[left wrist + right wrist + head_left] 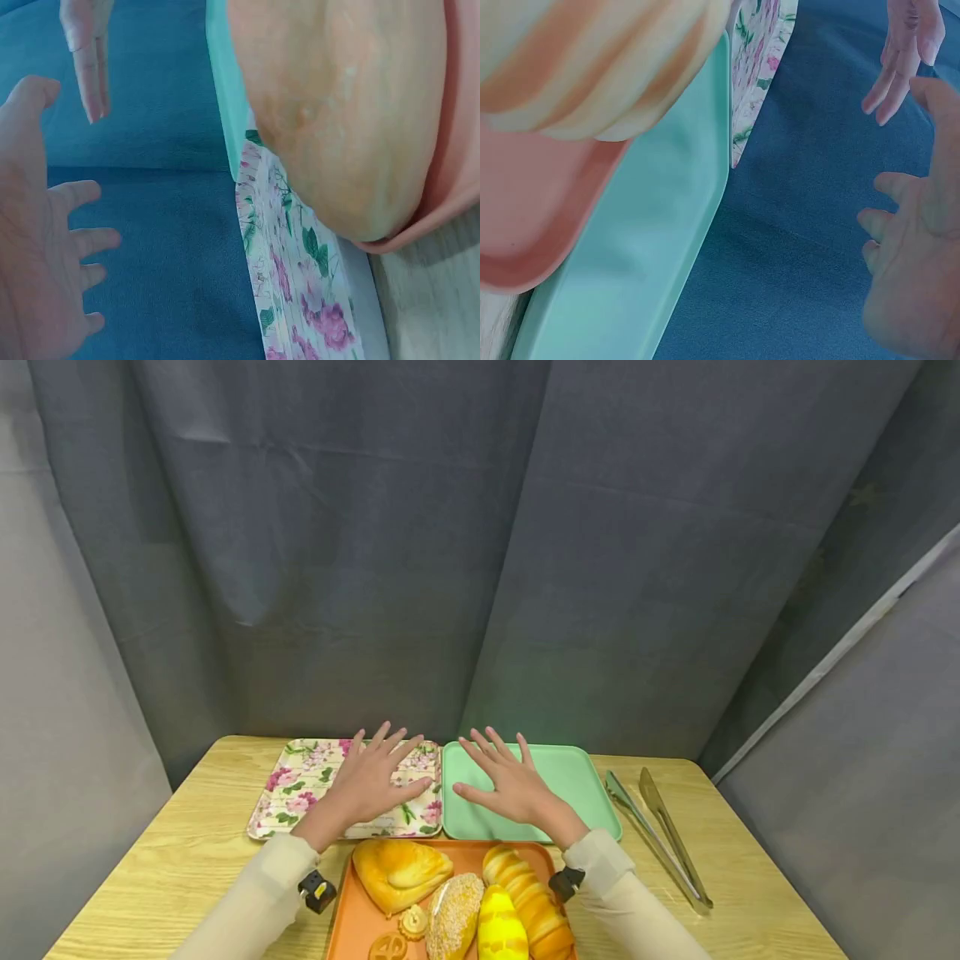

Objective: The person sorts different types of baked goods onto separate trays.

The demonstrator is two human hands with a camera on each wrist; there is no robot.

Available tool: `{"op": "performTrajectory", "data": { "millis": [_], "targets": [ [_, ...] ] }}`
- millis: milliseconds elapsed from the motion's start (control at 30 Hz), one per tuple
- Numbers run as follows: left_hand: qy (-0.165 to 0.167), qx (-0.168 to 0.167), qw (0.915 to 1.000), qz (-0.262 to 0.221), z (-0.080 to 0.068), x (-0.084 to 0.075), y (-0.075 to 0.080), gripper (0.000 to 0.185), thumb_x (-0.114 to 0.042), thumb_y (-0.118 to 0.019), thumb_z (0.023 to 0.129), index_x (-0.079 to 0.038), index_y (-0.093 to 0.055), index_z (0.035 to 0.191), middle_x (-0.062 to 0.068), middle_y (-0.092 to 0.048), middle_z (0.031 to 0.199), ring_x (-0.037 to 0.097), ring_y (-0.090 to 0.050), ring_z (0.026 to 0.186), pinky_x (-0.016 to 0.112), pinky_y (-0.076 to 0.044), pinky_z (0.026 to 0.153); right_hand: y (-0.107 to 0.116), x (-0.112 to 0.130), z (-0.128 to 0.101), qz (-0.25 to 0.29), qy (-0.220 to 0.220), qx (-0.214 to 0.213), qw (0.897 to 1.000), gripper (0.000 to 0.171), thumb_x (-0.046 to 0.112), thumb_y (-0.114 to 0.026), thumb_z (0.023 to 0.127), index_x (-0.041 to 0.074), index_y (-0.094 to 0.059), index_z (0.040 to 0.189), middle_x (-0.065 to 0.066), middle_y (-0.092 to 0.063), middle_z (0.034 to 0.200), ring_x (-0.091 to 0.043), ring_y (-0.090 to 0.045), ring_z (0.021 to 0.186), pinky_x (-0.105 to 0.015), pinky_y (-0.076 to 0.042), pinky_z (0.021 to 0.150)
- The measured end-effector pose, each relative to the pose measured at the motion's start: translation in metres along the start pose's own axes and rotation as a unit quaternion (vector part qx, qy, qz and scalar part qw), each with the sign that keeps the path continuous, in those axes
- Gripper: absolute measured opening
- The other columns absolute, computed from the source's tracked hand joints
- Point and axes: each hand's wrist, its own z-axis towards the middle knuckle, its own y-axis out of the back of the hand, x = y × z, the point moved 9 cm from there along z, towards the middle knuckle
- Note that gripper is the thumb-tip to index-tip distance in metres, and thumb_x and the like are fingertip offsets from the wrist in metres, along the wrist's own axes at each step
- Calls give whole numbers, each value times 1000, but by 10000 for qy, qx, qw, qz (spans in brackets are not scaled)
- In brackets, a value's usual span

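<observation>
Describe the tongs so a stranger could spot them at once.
On the wooden table, look right of the green tray. The metal tongs lie there alone on bare wood, the only long, shiny utensil, with two slim arms joined at the near end.

The head camera looks forward and down from above the light wooden table (187, 852). Both wrist cameras sit very low and close, facing away along the hands. They share the seam between the flowered rectangular tray (289, 277) and the mint-green plastic tray (652, 247).
</observation>
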Motion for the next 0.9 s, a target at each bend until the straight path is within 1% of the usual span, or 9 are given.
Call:
{"op": "performTrajectory", "data": {
  "millis": [100,167,267,367,433,533,767,833,900],
  "targets": [
    [134,-189,9992,-322,-6,8,8,68,-57,-59,96,-16,-53,149,16,-55,150,42,-41,146,71,-22,118,6,1,1,-38,142,-217,9997,77,65,-48,99,30,-23,163,-3,-20,171,-27,-10,160,-66,5,124],
    [305,-245,9976,-573,-12,14,15,59,-48,-64,96,-12,-59,142,15,-65,137,38,-58,129,66,-37,111,12,1,-1,-94,239,-447,9987,75,61,-53,99,27,-31,161,-6,-27,169,-28,-15,159,-67,1,123],
    [722,-13,9906,-1161,-22,28,15,44,-38,-67,95,-10,-66,130,11,-74,113,26,-71,87,47,-56,82,28,-2,-7,-293,456,-1124,9922,65,50,-68,95,19,-51,149,-10,-48,157,-31,-33,153,-68,-12,122],
    [1153,478,9743,-1875,-36,42,8,27,-31,-69,94,-11,-70,111,5,-73,89,16,-62,61,33,-50,58,50,-8,-17,-461,615,-1965,9775,40,35,-82,86,13,-67,117,-7,-71,123,-31,-59,129,-67,-28,117],
    [1316,827,9610,-2286,-46,48,0,19,-27,-70,92,-10,-69,100,5,-69,79,15,-59,60,29,-47,55,64,-16,-26,-558,629,-2416,9667,28,26,-88,81,14,-66,96,-2,-72,98,-28,-68,106,-64,-37,112],
    [1359,1318,9446,-2681,-60,50,-14,15,-21,-73,89,-8,-67,90,5,-67,71,15,-60,62,29,-46,57,82,-33,-41,-699,501,-2724,9583,27,15,-89,78,14,-62,81,1,-67,78,-24,-66,81,-61,-45,106],
    [1330,2411,8911,-3607,-87,39,-47,18,-14,-77,87,-1,-65,93,10,-72,71,19,-69,60,30,-52,57,104,-91,-81,-802,-62,-2455,9661,15,8,-85,81,11,-70,84,-5,-74,81,-27,-69,79,-65,-43,104],
    [1298,2533,8804,-3792,-92,35,-51,21,-12,-78,86,1,-64,96,10,-73,72,18,-69,60,29,-52,56,107,-109,-94,-816,-225,-2420,9666,11,7,-83,82,10,-74,86,-5,-76,83,-27,-70,80,-66,-43,102],
    [1272,2560,8756,-3894,-95,33,-52,26,-9,-79,83,2,-62,98,10,-73,71,16,-68,59,27,-51,54,109,-125,-107,-868,-368,-2420,9657,6,7,-81,84,8,-77,88,-6,-78,84,-28,-71,78,-66,-45,99]
  ]
}}
